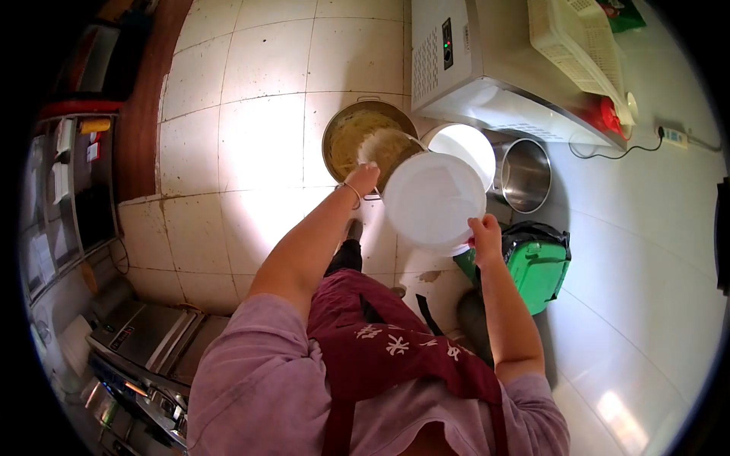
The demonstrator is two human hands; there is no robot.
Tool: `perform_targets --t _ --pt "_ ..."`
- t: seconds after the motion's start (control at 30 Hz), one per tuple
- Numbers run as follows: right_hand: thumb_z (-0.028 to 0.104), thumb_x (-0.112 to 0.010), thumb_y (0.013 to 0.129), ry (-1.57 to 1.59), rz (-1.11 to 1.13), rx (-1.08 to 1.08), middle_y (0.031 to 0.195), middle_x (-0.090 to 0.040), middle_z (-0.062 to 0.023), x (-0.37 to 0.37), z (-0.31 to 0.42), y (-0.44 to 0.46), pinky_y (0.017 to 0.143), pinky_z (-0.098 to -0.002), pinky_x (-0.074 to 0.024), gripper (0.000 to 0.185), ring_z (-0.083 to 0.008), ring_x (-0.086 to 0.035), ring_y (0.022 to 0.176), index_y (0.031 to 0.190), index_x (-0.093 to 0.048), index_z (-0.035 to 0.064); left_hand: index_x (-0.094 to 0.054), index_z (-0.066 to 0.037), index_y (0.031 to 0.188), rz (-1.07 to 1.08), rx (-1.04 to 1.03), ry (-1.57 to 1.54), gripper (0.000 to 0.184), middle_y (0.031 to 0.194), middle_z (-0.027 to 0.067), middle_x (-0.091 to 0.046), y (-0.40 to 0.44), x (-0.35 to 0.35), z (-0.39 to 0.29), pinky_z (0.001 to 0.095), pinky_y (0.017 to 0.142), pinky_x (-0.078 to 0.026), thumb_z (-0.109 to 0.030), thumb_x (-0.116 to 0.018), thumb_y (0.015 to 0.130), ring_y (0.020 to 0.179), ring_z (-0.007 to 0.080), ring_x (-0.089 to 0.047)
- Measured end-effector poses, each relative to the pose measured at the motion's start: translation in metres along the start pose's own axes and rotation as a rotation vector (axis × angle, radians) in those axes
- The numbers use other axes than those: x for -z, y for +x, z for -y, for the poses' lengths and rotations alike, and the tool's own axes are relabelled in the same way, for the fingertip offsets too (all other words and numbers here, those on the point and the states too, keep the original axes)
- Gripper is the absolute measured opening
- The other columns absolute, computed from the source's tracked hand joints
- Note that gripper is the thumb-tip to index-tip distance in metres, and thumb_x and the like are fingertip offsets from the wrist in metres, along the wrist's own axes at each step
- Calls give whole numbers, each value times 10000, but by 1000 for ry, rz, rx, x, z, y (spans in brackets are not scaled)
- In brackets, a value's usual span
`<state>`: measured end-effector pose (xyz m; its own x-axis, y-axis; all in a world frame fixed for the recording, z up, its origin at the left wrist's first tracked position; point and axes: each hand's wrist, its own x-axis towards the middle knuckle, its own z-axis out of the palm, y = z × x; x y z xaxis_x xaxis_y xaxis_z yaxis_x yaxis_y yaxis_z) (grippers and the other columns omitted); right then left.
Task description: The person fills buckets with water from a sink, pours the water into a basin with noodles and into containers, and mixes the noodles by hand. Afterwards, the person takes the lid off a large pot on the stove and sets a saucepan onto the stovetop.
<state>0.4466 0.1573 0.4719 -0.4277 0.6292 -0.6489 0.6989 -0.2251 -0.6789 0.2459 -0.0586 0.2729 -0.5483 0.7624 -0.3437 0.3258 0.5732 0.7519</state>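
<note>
A white plastic bucket (435,201) is tipped over the edge of a large round metal pot (331,163) on the floor, its flat pale bottom turned up toward me. Pale liquid (384,148) streams into the pot, onto yellowish contents whose kind I cannot make out. My left hand (363,178) is closed at the bucket's mouth side, above the pot's near rim; whether it grips rim or handle is unclear. At the bucket's bottom edge, my right hand (485,237) is wrapped around the plastic.
Behind the tipped bucket stand another white bucket (470,148) and a tall steel pot (528,175). A green bin (538,270) with a black bag is at my right. A steel appliance (456,57) juts in above, carrying a white plastic basket (574,45). Tiled floor (258,144) lies left.
</note>
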Motion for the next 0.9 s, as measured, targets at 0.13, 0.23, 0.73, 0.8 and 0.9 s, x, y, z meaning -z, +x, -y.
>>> perform_targets --t 0.13,0.23,0.73,0.8,0.9 --pt "166 -628 764 -10 -24 -9 608 -470 -45 0 8 5 402 -267 -399 214 -137 -475 452 749 -451 47 -584 7 786 -29 59 128 143 855 198 -601 -22 49 -24 381 776 -481 -75 -466 789 871 328 -589" --pt "198 -656 763 -37 -14 3 604 -466 -42 0 11 15 408 -266 -405 257 -133 -473 455 749 -453 42 -582 2 800 -57 111 -15 147 867 193 -603 -36 66 -17 393 780 -474 -90 -467 799 880 329 -585" --pt "322 -713 775 -383 92 123 636 -490 -49 -1 68 38 429 -272 -412 387 -154 -534 476 760 -462 29 -582 -39 1075 -232 677 -869 389 978 60 -625 -125 90 16 288 780 -440 -337 -467 853 883 142 -555" --pt "321 -712 772 -439 94 140 624 -496 -54 -8 85 32 433 -280 -418 384 -161 -539 468 738 -462 31 -586 -23 1061 -271 672 -884 388 931 62 -635 -131 90 13 281 751 -444 -320 -458 848 834 132 -562" --pt "320 -711 766 -538 85 171 601 -506 -64 -16 99 33 434 -292 -422 384 -169 -550 461 705 -460 37 -586 -20 1061 -300 662 -914 382 940 66 -634 -137 89 11 282 752 -449 -314 -457 853 836 141 -567"
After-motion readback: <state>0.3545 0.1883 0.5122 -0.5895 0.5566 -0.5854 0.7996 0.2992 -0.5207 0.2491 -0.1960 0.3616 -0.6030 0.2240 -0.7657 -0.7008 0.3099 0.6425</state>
